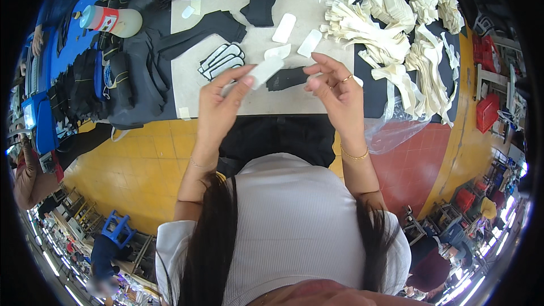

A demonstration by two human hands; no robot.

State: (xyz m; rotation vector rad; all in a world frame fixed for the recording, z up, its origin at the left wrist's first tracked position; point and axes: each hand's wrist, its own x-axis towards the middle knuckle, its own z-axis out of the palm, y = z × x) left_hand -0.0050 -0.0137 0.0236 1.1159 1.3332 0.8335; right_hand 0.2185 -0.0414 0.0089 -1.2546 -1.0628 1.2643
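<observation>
My left hand (222, 92) pinches a white patch (266, 72), a flat strip with rounded corners, between thumb and fingers above the table. My right hand (338, 88) hovers to the right of it, fingers curved and apart, with no thing visible between the tips. A white edge shows beside that hand's outer side; whether the hand touches it is unclear. Under the hands lies a dark fabric strip (287, 79) on a beige board (190, 92). Beyond it rest a curled white piece (277, 52) and two flat white patches, one upright (284, 28) and one slanted (309, 43).
Several white dark-edged pieces (221, 61) lie left of my hands. Dark fabric pieces (148, 68) and a capped bottle (111, 21) occupy the left side. Cream fabric strips (391, 34) pile up on the right. Clear plastic (399, 127) hangs over the table's near edge.
</observation>
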